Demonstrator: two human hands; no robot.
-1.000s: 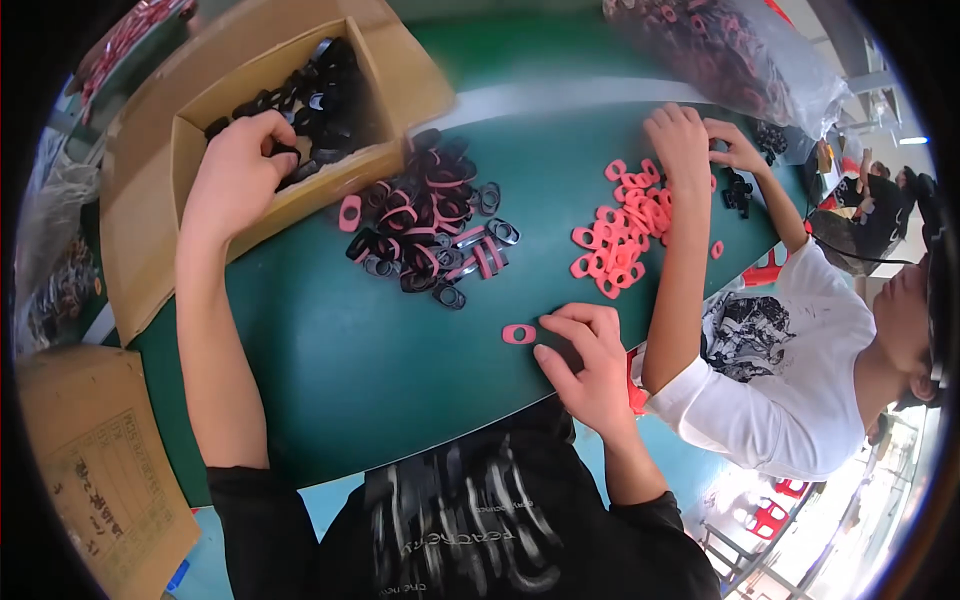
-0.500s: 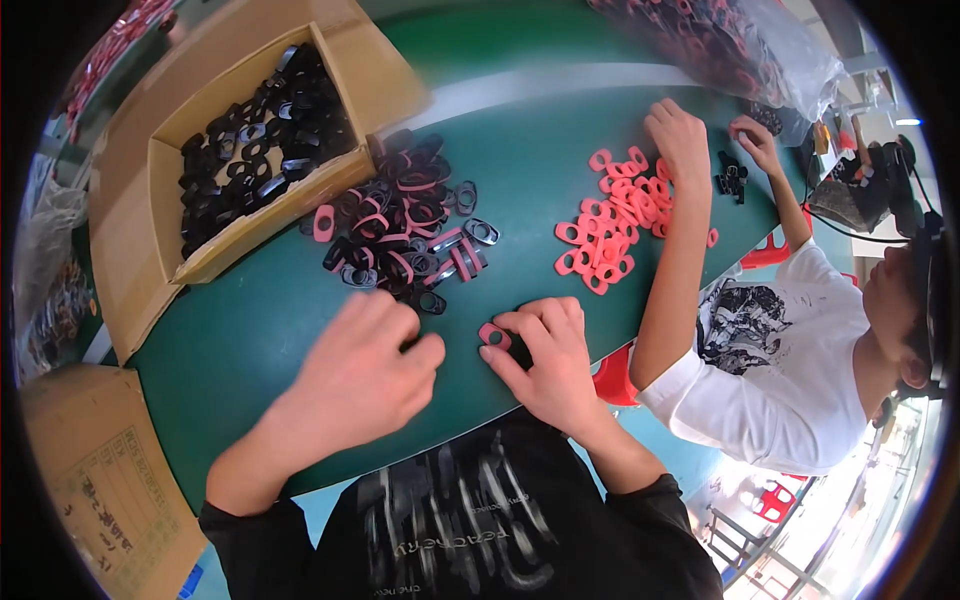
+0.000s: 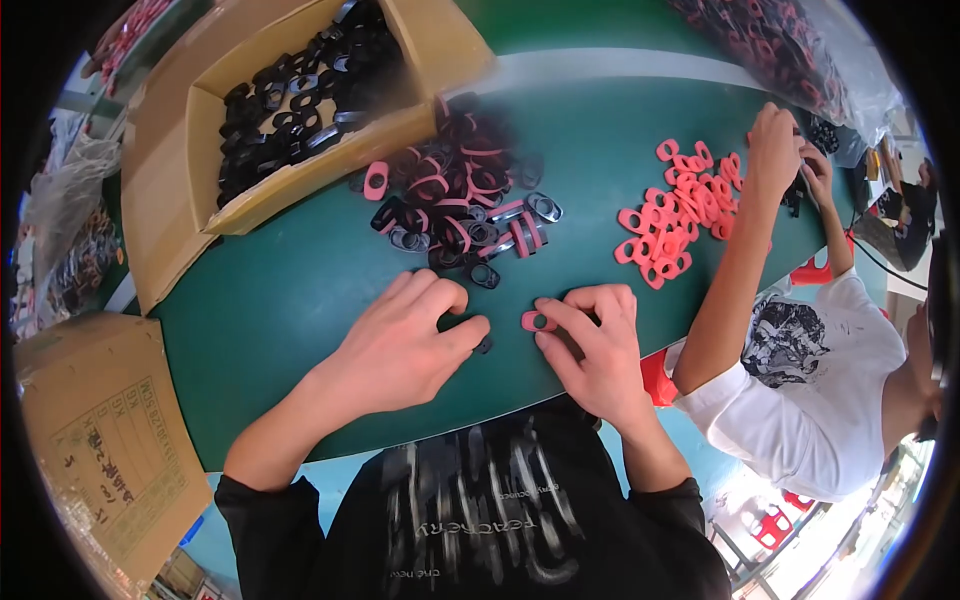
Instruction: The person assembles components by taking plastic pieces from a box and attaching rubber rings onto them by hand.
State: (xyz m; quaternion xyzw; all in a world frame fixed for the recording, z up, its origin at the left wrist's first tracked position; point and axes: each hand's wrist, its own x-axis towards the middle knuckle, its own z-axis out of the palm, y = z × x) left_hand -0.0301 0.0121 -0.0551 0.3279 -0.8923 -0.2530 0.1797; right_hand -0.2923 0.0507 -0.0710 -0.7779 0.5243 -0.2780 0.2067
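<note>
Low over the near part of the green table, my left hand [image 3: 405, 340] is closed in a pinch on a small black piece [image 3: 484, 345], mostly hidden by its fingers. To its right my right hand [image 3: 603, 348] grips a pink oval ring [image 3: 537, 321] between thumb and fingers, close to the tabletop. The two pieces are apart. Beyond my left hand lies a mixed heap of black and pink oval rings [image 3: 430, 187], with a loose black ring [image 3: 484, 275] at its near edge. A pile of coral-pink rings [image 3: 655, 243] spreads farther right.
An open cardboard box [image 3: 270, 207] of black ring pieces [image 3: 300, 90] stands at the far left. Another carton [image 3: 110, 420] is at the near left. At the right, a co-worker in a white shirt [image 3: 800, 410] reaches across the table [image 3: 330, 300]. A clear bag [image 3: 800, 65] of pieces lies far right.
The view has shifted, so the table things sit farther right. My left hand has come nearer my right hand, and a black piece now shows at its fingertips. My right hand still holds the pink ring.
</note>
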